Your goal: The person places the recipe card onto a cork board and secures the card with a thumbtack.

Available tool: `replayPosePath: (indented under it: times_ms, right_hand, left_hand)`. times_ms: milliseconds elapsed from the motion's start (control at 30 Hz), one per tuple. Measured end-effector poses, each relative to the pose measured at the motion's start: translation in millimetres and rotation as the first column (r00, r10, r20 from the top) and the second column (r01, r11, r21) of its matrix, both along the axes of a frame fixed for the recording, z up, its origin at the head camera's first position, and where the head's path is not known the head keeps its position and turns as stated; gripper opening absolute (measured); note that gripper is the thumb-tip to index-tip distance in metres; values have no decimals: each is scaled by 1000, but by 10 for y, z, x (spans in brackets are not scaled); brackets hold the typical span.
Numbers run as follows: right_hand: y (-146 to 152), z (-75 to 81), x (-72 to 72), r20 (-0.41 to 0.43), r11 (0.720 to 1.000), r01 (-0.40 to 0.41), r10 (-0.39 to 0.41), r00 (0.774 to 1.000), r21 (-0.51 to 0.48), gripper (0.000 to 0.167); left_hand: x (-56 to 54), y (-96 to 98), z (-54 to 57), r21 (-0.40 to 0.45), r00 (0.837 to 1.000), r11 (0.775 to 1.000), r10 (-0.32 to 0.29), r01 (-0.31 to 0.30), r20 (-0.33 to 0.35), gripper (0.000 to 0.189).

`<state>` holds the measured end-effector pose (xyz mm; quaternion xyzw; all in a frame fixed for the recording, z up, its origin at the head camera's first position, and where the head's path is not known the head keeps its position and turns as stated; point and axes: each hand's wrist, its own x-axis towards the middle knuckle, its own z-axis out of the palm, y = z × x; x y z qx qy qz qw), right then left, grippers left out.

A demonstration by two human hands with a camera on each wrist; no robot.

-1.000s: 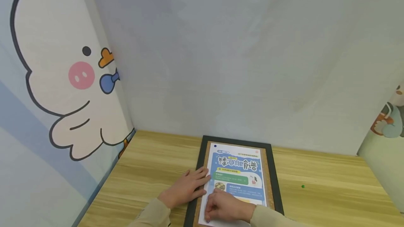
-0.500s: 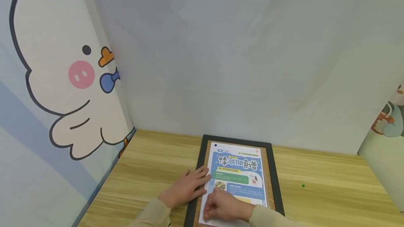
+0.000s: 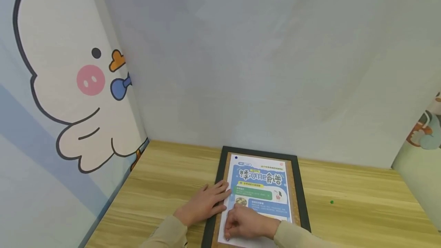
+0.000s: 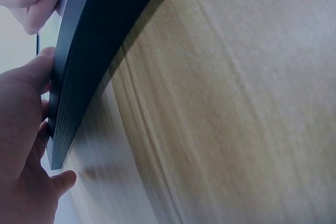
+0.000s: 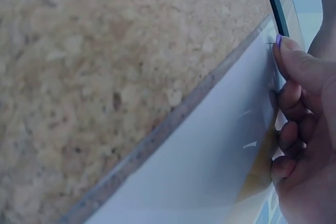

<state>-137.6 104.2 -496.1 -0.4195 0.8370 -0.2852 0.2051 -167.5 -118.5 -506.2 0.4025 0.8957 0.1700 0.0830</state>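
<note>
My right hand [image 3: 246,221] pinches a small purple push pin [image 5: 279,39] between thumb and forefinger. In the right wrist view, the pin's thin metal point shows beside the corner of a printed sheet of paper [image 3: 253,192]. The right hand's other fingers curl over the sheet, near its lower left corner in the head view. Flat on a cork board [image 3: 294,202] lies the sheet, inside a black frame [image 3: 300,186]. My left hand [image 3: 204,204] rests across the frame's left side, fingers spread and tips on the sheet's left edge.
A dark blue push pin [image 3: 236,157] sits in the sheet's upper left corner. Right of the frame, a small green pin-like piece [image 3: 332,202] lies on the wood-grain table [image 3: 358,186]. A pale curtain-like wall [image 3: 241,68] rises behind the table.
The head view has shifted slightly. Both hands keep nearly the same places on the board, and the right hand still pinches at the sheet's lower left corner.
</note>
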Motion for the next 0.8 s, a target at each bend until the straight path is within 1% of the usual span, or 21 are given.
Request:
replayPosePath:
  times_ms: [67,133,167,267,367,400,433,500,600,633,667,733,800]
  right_hand:
    - [11,20,1,7,1000,-10,10,1000,-13,12]
    - [21,27,-4,13,999,-22,22,1000,-24,12]
    - [28,15,-10,5,999,-33,34,999,-32,12]
    - [52,-57,-50,24,997,-58,59,998,-52,13]
    - [102,-280,-144,17,992,-95,97,995,-81,14]
    - [121,-360,-177,26,991,-100,103,994,-90,16]
    - [135,-408,-197,37,991,-98,102,994,-92,15]
    - [174,-562,-254,19,987,-113,116,993,-113,15]
    - [166,-361,-181,65,992,-65,73,995,-113,13]
    - [157,-280,-150,74,993,-48,56,996,-110,12]
    - [152,-230,-127,67,992,-40,48,997,-116,11]
    - [124,-47,-51,99,994,3,7,995,-105,10]
    - [114,-61,-42,103,994,21,-10,995,-105,10]
  left_hand:
    - [0,3,5,-4,1000,1000,6,-6,15,55]
    - [0,5,10,-5,1000,1000,4,-4,10,55]
    - [1,5,14,-4,1000,1000,5,-5,13,55]
    - [3,3,15,1,1000,1000,-1,1,1,55]
    - [4,3,18,3,1000,1000,6,-6,13,55]
    - [3,4,20,1,1000,1000,9,-9,15,55]
    - [-1,6,16,-4,1000,1000,13,-13,19,55]
    - [-4,11,16,-10,999,1000,22,-21,27,56]
    - [-7,20,23,-20,999,999,28,-28,26,56]
    - [-7,20,23,-21,999,999,28,-28,25,56]
    - [-5,20,27,-21,999,999,28,-27,22,56]
    - [-2,18,32,-24,999,999,29,-29,24,56]
    - [0,12,26,-19,999,1000,25,-25,22,56]
